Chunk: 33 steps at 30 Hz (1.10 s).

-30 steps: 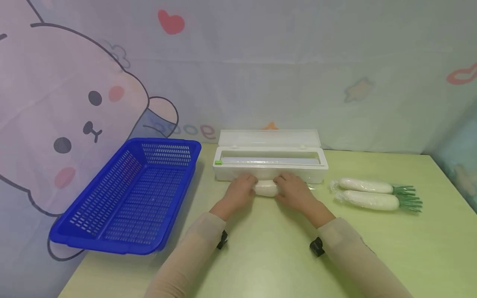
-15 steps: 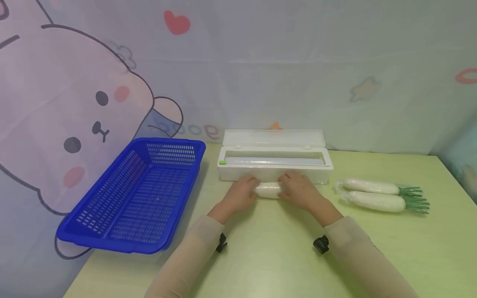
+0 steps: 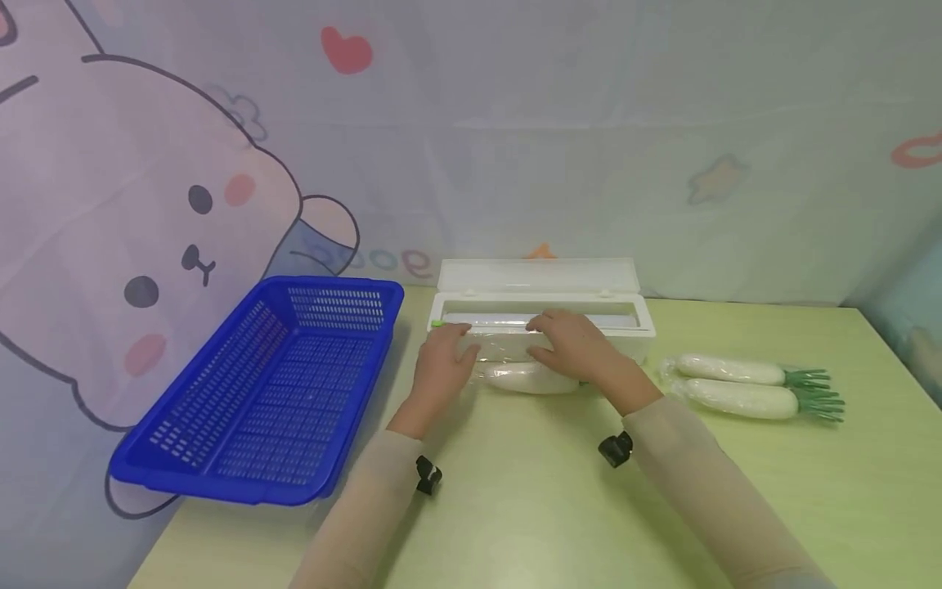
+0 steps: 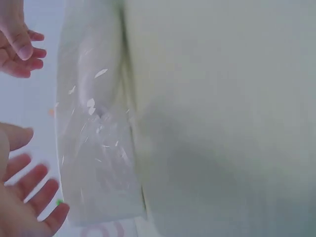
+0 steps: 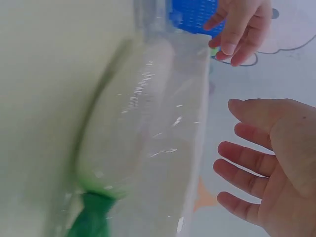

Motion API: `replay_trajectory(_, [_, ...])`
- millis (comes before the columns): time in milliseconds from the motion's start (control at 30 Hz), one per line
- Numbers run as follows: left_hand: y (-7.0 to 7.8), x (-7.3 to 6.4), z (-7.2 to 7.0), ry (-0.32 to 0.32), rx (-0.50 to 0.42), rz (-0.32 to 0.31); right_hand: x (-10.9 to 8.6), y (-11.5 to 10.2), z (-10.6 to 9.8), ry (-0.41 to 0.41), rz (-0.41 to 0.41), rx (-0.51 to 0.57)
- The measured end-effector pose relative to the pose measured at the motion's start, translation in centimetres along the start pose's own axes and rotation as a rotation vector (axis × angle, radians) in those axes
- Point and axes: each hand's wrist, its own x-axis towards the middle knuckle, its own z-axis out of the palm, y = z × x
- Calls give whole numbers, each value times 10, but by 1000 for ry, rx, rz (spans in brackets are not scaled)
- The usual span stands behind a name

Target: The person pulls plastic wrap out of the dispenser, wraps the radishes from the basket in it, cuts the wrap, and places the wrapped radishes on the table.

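Note:
A white radish (image 3: 526, 378) lies on the table under clear cling film (image 3: 508, 348), which runs up from it to the white cling film dispenser (image 3: 625, 348). Its green top (image 5: 91, 217) shows in the right wrist view. My left hand (image 3: 441, 368) is raised at the dispenser's left front edge, close to the green cutter slider (image 3: 437, 324); its fingers are spread and loosely bent. My right hand (image 3: 577, 348) hovers over the dispenser's front edge, right of the middle, fingers relaxed. Neither hand grips anything. The dispenser's lid (image 3: 537, 276) stands up, and the film roll (image 3: 493, 317) shows inside.
Two wrapped radishes (image 3: 736, 398) with green tops lie side by side to the right. A blue plastic basket (image 3: 342, 425) stands on the left. Behind the table (image 3: 530, 507) hangs a printed cloth (image 3: 515, 188).
Both hands have let go of the radish and risen forward to the dispenser's front edge, the left one also moving left. More of the radish and the film now shows.

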Motion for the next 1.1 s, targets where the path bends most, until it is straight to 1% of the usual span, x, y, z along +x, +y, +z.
replay_trajectory(100, [-5, 4, -6, 92, -71, -75, 19, -6, -12, -23, 11, 70])
replay_trajectory(133, [-6, 5, -7, 116, -87, -87, 25, -9, -15, -32, 15, 83])
replay_trajectory(200, [-9, 6, -8, 142, -111, -112, 37, -15, -21, -47, 22, 88])
replay_trajectory(300, [-15, 8, -6, 160, -129, -122, 56, -24, -27, -58, 11, 52])
replay_trajectory(433, [-25, 11, -2, 148, -172, -137, 79, -38, -25, -90, -5, 2])
replay_trajectory(533, [-32, 15, -1, 124, -236, -165, 93, -47, -17, -124, -10, -51])
replay_trajectory(633, [-38, 19, -1, 115, -292, -179, 104, -55, -5, -157, 1, -76])
replay_trajectory(733, [-42, 22, -4, 116, -332, -187, 110, -59, 8, -165, 21, -37])
replay_trajectory(800, [-43, 23, -5, 111, -349, -199, 113, -60, 17, -155, 39, 13])
replay_trajectory(1000, [-46, 21, -3, 58, -351, -248, 114, -59, 43, -135, 120, 125])
replay_trajectory(1100, [-47, 19, -1, 52, -358, -252, 113, -59, 52, -126, 145, 151])
